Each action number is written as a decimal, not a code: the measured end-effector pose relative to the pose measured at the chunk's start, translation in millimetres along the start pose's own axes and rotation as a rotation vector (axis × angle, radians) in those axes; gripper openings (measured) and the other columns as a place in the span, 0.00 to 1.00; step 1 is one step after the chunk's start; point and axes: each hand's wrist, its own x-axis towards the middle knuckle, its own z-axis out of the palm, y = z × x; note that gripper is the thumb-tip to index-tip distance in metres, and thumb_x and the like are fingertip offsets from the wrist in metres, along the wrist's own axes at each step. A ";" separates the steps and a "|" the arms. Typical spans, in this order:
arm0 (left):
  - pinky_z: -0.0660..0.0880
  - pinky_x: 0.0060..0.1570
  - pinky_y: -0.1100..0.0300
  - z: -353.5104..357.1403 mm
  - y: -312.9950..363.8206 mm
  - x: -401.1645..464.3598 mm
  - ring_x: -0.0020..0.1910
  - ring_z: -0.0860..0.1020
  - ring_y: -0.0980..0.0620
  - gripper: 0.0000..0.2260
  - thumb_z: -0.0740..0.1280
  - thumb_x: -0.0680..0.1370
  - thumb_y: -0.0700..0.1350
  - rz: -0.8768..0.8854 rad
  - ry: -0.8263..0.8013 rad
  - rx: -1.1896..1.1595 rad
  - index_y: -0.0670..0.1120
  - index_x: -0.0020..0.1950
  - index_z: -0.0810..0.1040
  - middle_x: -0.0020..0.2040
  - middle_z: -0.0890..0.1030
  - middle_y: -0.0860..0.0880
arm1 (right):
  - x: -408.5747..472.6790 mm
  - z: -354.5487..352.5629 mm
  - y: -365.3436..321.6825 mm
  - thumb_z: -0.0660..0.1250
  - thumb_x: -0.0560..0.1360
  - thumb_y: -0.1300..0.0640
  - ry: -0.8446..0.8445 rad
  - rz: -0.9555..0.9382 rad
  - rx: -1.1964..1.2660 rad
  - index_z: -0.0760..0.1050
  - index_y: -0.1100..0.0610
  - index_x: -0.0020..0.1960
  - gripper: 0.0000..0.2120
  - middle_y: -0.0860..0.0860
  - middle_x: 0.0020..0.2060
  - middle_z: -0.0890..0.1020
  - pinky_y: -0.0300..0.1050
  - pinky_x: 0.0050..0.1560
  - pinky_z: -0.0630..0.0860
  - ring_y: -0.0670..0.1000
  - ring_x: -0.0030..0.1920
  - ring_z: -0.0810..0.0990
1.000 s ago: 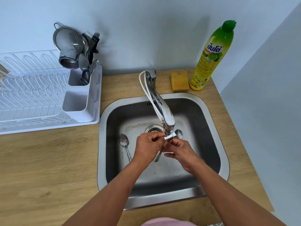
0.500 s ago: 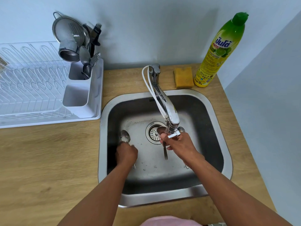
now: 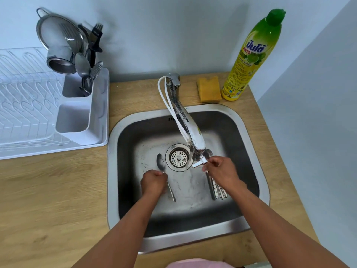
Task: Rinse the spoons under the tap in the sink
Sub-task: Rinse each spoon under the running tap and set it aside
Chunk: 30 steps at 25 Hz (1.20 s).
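Spoon (image 3: 161, 165) in sink (image 3: 251, 132), handle pinched by closed left hand (image 3: 154, 183), bowl beside drain (image 3: 178, 157). Right hand (image 3: 222, 170) curled at tap (image 3: 193, 132) outlet; cannot tell what it grips. More cutlery (image 3: 217, 187) lies beneath it. Rack caddy (image 3: 77, 88) holds utensils.

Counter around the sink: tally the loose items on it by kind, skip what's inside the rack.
Dish soap bottle: 1
Sponge: 1
Drying rack: 1
Total: 3
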 end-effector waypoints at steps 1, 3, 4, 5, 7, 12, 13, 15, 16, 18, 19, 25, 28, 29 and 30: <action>0.80 0.28 0.58 4.7 2.0 -3.7 0.29 0.81 0.46 0.03 0.71 0.75 0.39 -0.005 -0.037 -0.070 0.42 0.45 0.84 0.38 0.85 0.41 | 8.4 -4.0 6.4 0.70 0.77 0.59 0.065 0.033 -0.084 0.83 0.59 0.39 0.08 0.52 0.37 0.88 0.42 0.44 0.78 0.49 0.40 0.86; 0.78 0.27 0.60 14.3 7.7 -12.0 0.29 0.79 0.47 0.03 0.71 0.75 0.37 -0.012 -0.143 -0.168 0.39 0.48 0.83 0.37 0.83 0.42 | 23.8 -10.8 16.3 0.69 0.76 0.60 0.119 0.090 -0.249 0.80 0.60 0.41 0.06 0.57 0.40 0.87 0.44 0.44 0.75 0.59 0.45 0.85; 0.78 0.27 0.60 18.0 11.9 -16.6 0.30 0.78 0.47 0.03 0.71 0.75 0.35 -0.021 -0.201 -0.204 0.39 0.48 0.83 0.37 0.82 0.42 | 30.2 -12.2 19.1 0.68 0.75 0.61 0.121 0.108 -0.307 0.81 0.60 0.45 0.04 0.60 0.43 0.86 0.44 0.44 0.74 0.62 0.47 0.84; 0.79 0.27 0.60 20.5 16.3 -21.9 0.30 0.79 0.47 0.03 0.71 0.75 0.35 -0.031 -0.254 -0.235 0.39 0.47 0.82 0.37 0.82 0.42 | 34.8 -12.2 19.9 0.67 0.75 0.62 0.119 0.121 -0.352 0.82 0.60 0.49 0.06 0.62 0.46 0.86 0.44 0.45 0.74 0.63 0.49 0.84; 0.79 0.27 0.59 23.5 23.9 -31.3 0.29 0.80 0.49 0.03 0.71 0.75 0.34 -0.035 -0.321 -0.264 0.41 0.44 0.82 0.37 0.82 0.43 | 40.4 -8.6 19.4 0.66 0.75 0.62 0.107 0.132 -0.418 0.81 0.61 0.55 0.10 0.64 0.52 0.85 0.45 0.47 0.75 0.65 0.53 0.84; 0.79 0.28 0.59 22.2 34.1 -44.0 0.30 0.81 0.51 0.05 0.69 0.77 0.35 0.007 -0.399 -0.261 0.43 0.43 0.81 0.42 0.85 0.43 | 28.1 0.9 13.3 0.65 0.74 0.65 0.107 0.057 -0.679 0.73 0.63 0.61 0.15 0.63 0.59 0.81 0.52 0.56 0.78 0.65 0.60 0.80; 0.79 0.28 0.59 20.5 35.3 -44.7 0.30 0.81 0.52 0.05 0.69 0.77 0.35 0.012 -0.405 -0.265 0.43 0.43 0.81 0.42 0.85 0.44 | 20.5 0.6 9.7 0.66 0.75 0.63 0.131 -0.002 -0.729 0.73 0.62 0.62 0.16 0.61 0.60 0.81 0.52 0.57 0.77 0.64 0.61 0.79; 0.79 0.28 0.59 17.6 36.2 -46.7 0.30 0.81 0.52 0.04 0.70 0.77 0.34 0.007 -0.427 -0.279 0.43 0.44 0.81 0.40 0.85 0.45 | 2.6 3.4 2.4 0.68 0.76 0.57 0.179 -0.160 -0.628 0.78 0.59 0.59 0.12 0.57 0.54 0.83 0.48 0.51 0.76 0.60 0.56 0.81; 0.80 0.29 0.59 16.7 36.3 -47.9 0.29 0.81 0.52 0.04 0.70 0.76 0.34 -0.002 -0.445 -0.289 0.42 0.45 0.81 0.38 0.85 0.45 | -7.2 5.5 -4.1 0.69 0.77 0.55 0.151 -0.191 -0.461 0.81 0.56 0.53 0.07 0.53 0.47 0.85 0.44 0.47 0.74 0.57 0.51 0.83; 0.80 0.30 0.59 14.0 35.1 -52.7 0.29 0.81 0.51 0.03 0.70 0.76 0.34 -0.011 -0.489 -0.310 0.41 0.46 0.81 0.36 0.85 0.46 | -24.5 12.9 -20.7 0.70 0.76 0.52 -0.036 -0.109 -0.119 0.81 0.50 0.42 0.06 0.44 0.36 0.84 0.43 0.43 0.75 0.48 0.41 0.84; 0.80 0.30 0.58 12.6 33.5 -55.5 0.30 0.82 0.50 0.03 0.70 0.76 0.35 -0.013 -0.513 -0.323 0.41 0.46 0.81 0.36 0.86 0.45 | -29.7 18.2 -26.0 0.71 0.76 0.52 -0.107 -0.064 0.007 0.81 0.50 0.40 0.07 0.44 0.34 0.85 0.44 0.42 0.77 0.45 0.38 0.84; 0.81 0.30 0.59 -1.4 29.2 -71.7 0.30 0.85 0.48 0.09 0.72 0.78 0.46 0.035 -0.493 -0.253 0.40 0.47 0.83 0.34 0.86 0.44 | -36.6 27.9 -39.6 0.71 0.76 0.61 -0.060 -0.021 0.122 0.81 0.57 0.41 0.04 0.50 0.30 0.84 0.44 0.39 0.79 0.47 0.31 0.82; 0.81 0.30 0.58 -4.7 35.4 -68.7 0.30 0.84 0.49 0.11 0.72 0.79 0.50 0.112 -0.369 -0.238 0.43 0.45 0.82 0.36 0.85 0.46 | -40.5 24.3 -43.2 0.70 0.76 0.62 -0.097 0.037 0.269 0.81 0.58 0.43 0.04 0.52 0.30 0.85 0.41 0.30 0.80 0.44 0.27 0.82; 0.81 0.31 0.57 -4.1 39.1 -68.5 0.31 0.84 0.49 0.10 0.72 0.79 0.50 0.132 -0.378 -0.246 0.43 0.47 0.82 0.37 0.85 0.46 | -42.4 24.3 -44.4 0.71 0.76 0.61 -0.107 0.037 0.288 0.81 0.58 0.42 0.04 0.52 0.30 0.84 0.39 0.28 0.78 0.44 0.26 0.81; 0.81 0.32 0.57 -2.4 43.1 -68.5 0.31 0.84 0.50 0.10 0.71 0.79 0.49 0.145 -0.405 -0.258 0.42 0.48 0.82 0.37 0.85 0.46 | -44.5 24.5 -45.9 0.72 0.76 0.60 -0.117 0.030 0.295 0.82 0.58 0.42 0.04 0.52 0.30 0.84 0.39 0.27 0.78 0.44 0.26 0.81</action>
